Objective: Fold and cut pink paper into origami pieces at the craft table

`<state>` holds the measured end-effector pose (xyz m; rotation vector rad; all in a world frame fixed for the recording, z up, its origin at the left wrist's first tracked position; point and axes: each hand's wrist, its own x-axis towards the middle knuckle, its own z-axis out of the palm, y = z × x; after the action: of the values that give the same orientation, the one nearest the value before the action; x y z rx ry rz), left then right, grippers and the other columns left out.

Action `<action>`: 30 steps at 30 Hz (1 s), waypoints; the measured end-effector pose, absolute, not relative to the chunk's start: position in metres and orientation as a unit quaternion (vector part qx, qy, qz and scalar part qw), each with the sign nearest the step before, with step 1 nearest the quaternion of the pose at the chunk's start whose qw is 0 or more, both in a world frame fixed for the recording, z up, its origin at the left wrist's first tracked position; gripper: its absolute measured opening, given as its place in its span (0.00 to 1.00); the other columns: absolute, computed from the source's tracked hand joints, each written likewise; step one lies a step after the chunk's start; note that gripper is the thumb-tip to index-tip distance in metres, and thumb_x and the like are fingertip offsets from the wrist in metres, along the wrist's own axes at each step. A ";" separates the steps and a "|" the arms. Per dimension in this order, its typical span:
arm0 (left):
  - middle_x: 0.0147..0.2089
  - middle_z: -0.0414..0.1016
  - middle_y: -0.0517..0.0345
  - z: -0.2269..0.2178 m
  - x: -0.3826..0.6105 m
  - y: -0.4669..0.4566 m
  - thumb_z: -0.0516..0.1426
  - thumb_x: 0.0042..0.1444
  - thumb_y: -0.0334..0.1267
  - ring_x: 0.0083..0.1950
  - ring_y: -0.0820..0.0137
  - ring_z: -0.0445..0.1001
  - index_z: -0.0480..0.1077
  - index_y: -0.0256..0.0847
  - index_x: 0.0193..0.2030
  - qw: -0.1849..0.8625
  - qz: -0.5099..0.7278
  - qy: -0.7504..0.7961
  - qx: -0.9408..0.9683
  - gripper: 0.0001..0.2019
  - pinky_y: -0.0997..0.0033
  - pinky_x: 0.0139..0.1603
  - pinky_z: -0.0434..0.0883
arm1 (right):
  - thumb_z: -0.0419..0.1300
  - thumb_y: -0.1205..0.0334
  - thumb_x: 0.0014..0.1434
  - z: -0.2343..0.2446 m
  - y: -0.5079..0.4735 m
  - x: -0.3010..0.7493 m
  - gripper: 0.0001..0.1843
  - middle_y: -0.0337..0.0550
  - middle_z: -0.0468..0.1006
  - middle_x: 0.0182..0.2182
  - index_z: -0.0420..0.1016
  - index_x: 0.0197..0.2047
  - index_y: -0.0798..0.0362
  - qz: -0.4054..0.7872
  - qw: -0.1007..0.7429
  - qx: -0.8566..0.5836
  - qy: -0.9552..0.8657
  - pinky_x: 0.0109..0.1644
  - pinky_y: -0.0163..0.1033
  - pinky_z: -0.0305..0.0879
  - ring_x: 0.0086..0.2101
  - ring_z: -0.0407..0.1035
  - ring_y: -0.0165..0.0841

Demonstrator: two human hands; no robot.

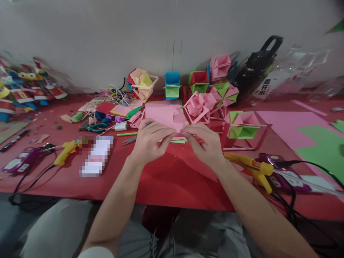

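Note:
My left hand [150, 141] and my right hand [205, 143] meet at the middle of the red table [172, 179], fingers curled in a pinch on a folded pink paper piece [179, 126]. Just beyond it lies a flat pink paper sheet [162, 111]. Small scissors [129, 140] and a green stick [127, 134] lie left of my left hand. A yellow glue gun [251, 166] rests right of my right wrist.
Folded paper boxes in pink [199, 105], green [242, 129] and blue [172, 85] stand at the back. Another yellow glue gun [66, 150] and a purple power strip [21, 159] lie left. Pink and green sheets [319, 147] lie right, a black bottle [255, 71] behind.

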<state>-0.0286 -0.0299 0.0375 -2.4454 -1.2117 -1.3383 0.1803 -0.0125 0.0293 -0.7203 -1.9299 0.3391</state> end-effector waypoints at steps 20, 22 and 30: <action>0.25 0.71 0.60 0.053 -0.043 -0.036 0.66 0.51 0.43 0.23 0.75 0.66 0.79 0.40 0.31 -0.639 -0.366 -0.381 -0.559 0.08 0.75 0.23 0.61 | 0.69 0.48 0.57 0.035 -0.015 0.178 0.15 0.39 0.76 0.25 0.79 0.31 0.52 0.515 0.453 -0.362 -0.631 0.27 0.35 0.62 0.25 0.67 0.29; 0.25 0.70 0.60 0.050 -0.038 -0.033 0.65 0.52 0.42 0.24 0.75 0.67 0.78 0.39 0.31 -0.636 -0.353 -0.384 -0.568 0.08 0.75 0.23 0.63 | 0.70 0.50 0.56 0.037 -0.017 0.175 0.15 0.39 0.77 0.25 0.79 0.30 0.53 0.511 0.439 -0.359 -0.647 0.27 0.34 0.63 0.24 0.67 0.29; 0.24 0.70 0.62 0.040 -0.031 -0.018 0.60 0.52 0.38 0.25 0.76 0.67 0.73 0.38 0.30 -0.573 -0.365 -0.411 -0.608 0.05 0.75 0.27 0.66 | 0.67 0.58 0.58 0.035 -0.018 0.168 0.10 0.39 0.78 0.24 0.78 0.30 0.54 0.425 0.431 -0.374 -0.702 0.26 0.33 0.59 0.24 0.65 0.27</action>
<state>-0.0308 -0.0180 0.0396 -3.2339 -2.1871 -1.9440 0.1678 -0.0185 0.0354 -0.9340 -1.7518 1.0605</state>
